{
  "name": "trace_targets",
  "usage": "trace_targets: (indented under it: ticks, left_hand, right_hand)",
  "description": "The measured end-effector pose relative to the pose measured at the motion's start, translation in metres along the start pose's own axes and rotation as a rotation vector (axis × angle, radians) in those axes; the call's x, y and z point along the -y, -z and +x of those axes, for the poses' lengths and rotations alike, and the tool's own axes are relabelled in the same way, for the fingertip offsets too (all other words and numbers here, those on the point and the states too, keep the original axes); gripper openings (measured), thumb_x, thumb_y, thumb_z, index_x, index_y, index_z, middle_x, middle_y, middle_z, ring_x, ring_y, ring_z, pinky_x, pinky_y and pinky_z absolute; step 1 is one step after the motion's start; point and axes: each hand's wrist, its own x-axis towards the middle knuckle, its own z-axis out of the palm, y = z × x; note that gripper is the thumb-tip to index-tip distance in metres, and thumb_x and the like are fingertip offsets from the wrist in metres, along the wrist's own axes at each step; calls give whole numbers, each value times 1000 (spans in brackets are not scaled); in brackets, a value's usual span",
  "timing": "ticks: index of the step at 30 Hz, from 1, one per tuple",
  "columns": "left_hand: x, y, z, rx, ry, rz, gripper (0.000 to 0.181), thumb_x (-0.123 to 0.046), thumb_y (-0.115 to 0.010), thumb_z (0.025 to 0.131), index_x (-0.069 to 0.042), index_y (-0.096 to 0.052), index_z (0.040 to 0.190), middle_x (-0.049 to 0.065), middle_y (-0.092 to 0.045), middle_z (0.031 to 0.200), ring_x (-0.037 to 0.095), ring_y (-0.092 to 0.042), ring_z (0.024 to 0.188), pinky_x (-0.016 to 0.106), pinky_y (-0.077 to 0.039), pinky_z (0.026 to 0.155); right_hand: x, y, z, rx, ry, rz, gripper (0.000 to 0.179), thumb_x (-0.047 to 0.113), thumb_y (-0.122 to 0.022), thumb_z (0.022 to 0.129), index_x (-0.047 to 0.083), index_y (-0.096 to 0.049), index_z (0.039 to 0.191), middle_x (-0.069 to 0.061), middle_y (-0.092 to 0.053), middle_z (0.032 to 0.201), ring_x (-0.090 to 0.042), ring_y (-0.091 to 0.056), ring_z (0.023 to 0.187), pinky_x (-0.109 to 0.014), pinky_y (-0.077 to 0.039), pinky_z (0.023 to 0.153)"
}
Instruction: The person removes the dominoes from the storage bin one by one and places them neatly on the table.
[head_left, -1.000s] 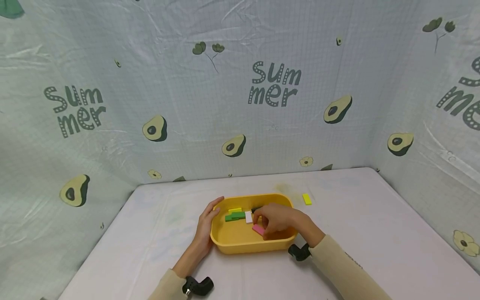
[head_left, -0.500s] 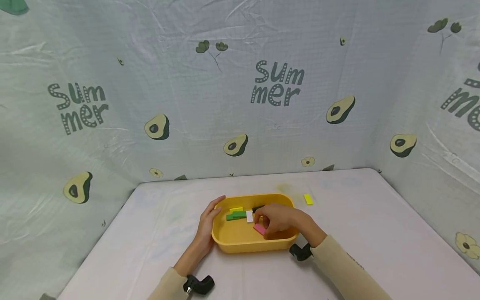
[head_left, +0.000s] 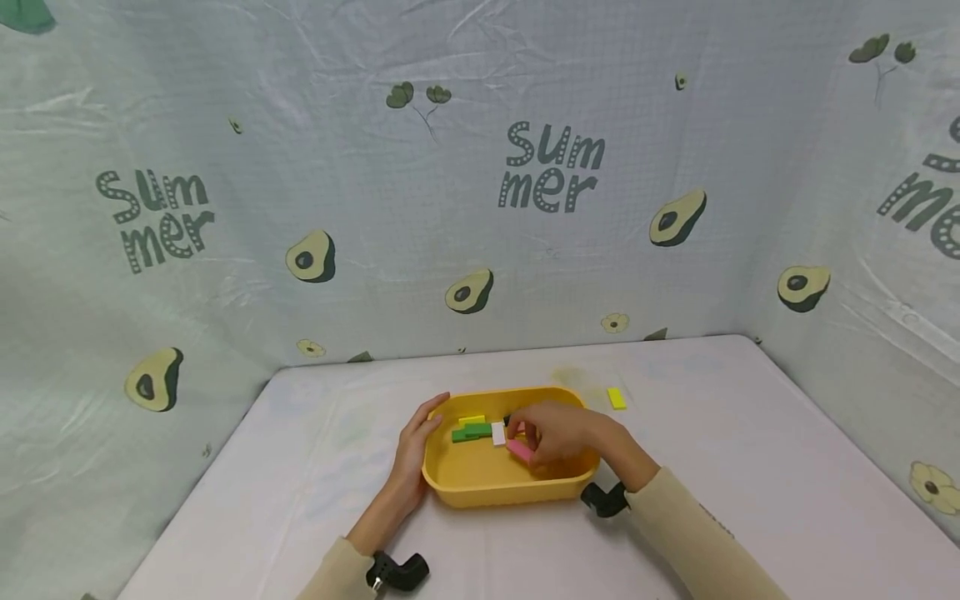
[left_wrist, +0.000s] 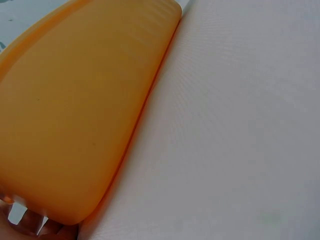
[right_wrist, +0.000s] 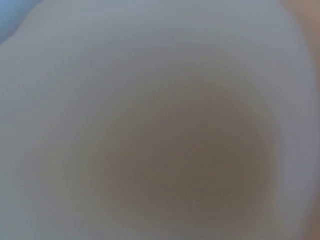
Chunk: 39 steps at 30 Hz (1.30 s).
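pink block (head_left: 519,451) tilted inside yellow tray (head_left: 480,497), pinched by right hand (head_left: 553,429). also in tray: white block (head_left: 498,434), green blocks (head_left: 472,432), small yellow block (head_left: 472,420), dark piece (head_left: 507,420) partly hidden. left hand (head_left: 412,447) grips tray's left end, hands apart. tray on white-covered table (head_left: 247,508); loose yellow block (head_left: 617,398) past its far right corner. pale sheet (head_left: 390,200) walls, avocado and "summer" prints. right wrist view blurred.

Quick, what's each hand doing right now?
Left hand: holding the yellow tray at its left end.
Right hand: pinching the pink block inside the tray.
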Motion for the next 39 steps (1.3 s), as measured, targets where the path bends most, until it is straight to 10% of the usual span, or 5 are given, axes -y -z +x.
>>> trace_targets:
  ticks: [39]
  left_hand:
    - [2,1,4,14,-1,-4,48,-17,-41,108,-9,-46,155,9,-36,167,30,-28,157,51,-18,131]
  right_hand:
    - [-17,60,-35,-143,23,18,38,13,-82,85,13,-69,120,0,-63,87,-15,-56,78,-24,-52,67]
